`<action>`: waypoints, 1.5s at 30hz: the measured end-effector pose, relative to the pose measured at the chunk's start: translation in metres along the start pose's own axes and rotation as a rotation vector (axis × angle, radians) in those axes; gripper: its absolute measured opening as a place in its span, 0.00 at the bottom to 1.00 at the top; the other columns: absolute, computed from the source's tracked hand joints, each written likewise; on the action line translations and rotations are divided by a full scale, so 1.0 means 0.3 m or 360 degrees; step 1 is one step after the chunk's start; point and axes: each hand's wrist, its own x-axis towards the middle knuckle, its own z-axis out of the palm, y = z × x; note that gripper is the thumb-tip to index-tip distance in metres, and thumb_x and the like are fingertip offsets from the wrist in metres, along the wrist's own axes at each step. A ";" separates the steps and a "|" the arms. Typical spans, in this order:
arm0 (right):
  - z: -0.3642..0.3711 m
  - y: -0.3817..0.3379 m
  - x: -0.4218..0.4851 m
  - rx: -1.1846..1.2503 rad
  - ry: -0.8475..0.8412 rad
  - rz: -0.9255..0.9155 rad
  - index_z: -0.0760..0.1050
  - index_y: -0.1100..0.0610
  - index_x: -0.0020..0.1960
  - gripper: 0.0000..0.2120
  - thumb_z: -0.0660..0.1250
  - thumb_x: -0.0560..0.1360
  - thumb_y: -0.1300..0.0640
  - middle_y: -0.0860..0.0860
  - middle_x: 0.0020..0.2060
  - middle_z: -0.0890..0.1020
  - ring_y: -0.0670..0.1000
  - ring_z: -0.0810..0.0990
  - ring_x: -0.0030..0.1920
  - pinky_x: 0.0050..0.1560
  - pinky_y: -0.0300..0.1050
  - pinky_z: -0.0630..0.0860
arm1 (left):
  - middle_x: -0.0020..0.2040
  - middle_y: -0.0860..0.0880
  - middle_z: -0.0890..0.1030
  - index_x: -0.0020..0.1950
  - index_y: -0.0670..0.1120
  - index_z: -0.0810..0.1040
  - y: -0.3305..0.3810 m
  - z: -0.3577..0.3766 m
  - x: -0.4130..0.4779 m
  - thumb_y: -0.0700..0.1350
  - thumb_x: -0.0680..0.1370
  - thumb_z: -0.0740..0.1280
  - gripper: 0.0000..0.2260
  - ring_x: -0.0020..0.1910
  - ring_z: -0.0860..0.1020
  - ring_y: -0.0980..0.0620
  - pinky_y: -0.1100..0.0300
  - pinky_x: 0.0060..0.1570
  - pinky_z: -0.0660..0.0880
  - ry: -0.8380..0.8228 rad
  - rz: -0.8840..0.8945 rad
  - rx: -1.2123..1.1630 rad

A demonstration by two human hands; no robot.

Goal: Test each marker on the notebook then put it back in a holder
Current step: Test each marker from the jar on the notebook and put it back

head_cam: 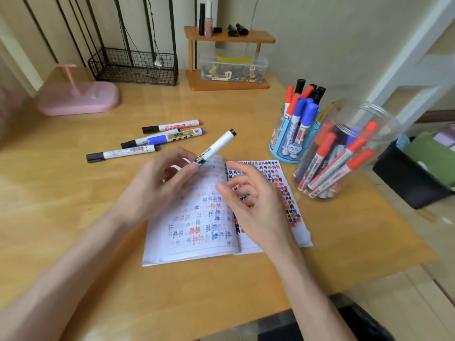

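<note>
A light wooden surface (221, 107) with a soft sheen runs out ahead of the left grip (157, 183), and at its far edge a black wire basket (134, 67) and a pink stand (78, 96) sit below dark vertical bars (125, 28). Beyond the right grip (256, 205) a small wooden shelf (229, 36) stands against a plain cream wall (320, 33), with a clear plastic box (234, 67) on its lower board. Right of that grip, past the surface's edge, are a white frame (406, 60) with slanted bars and a pale floor (406, 286).

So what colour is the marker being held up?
The marker is white with a black end, held by the left hand; head view shows it.
</note>
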 end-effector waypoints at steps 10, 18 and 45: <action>-0.021 -0.036 -0.024 0.0604 0.0241 0.0211 0.81 0.60 0.45 0.12 0.70 0.80 0.51 0.53 0.31 0.82 0.47 0.78 0.30 0.34 0.37 0.73 | 0.43 0.55 0.83 0.56 0.54 0.82 0.061 0.113 -0.060 0.56 0.81 0.69 0.08 0.35 0.77 0.51 0.55 0.38 0.74 -0.0248 0.0180 0.0115; -0.054 -0.045 -0.052 0.0633 0.0191 0.0176 0.80 0.62 0.46 0.13 0.69 0.80 0.51 0.53 0.32 0.82 0.50 0.80 0.33 0.39 0.42 0.78 | 0.37 0.52 0.77 0.50 0.50 0.78 0.084 0.117 -0.068 0.56 0.85 0.60 0.13 0.36 0.74 0.50 0.61 0.38 0.70 -0.0387 0.0302 0.0338; -0.288 0.056 -0.113 0.0536 0.0460 0.0274 0.80 0.61 0.52 0.05 0.71 0.80 0.59 0.58 0.34 0.81 0.51 0.80 0.36 0.39 0.41 0.79 | 0.36 0.44 0.74 0.57 0.56 0.82 0.132 0.163 -0.027 0.58 0.85 0.58 0.14 0.33 0.71 0.46 0.51 0.36 0.69 -0.0251 0.0132 -0.0002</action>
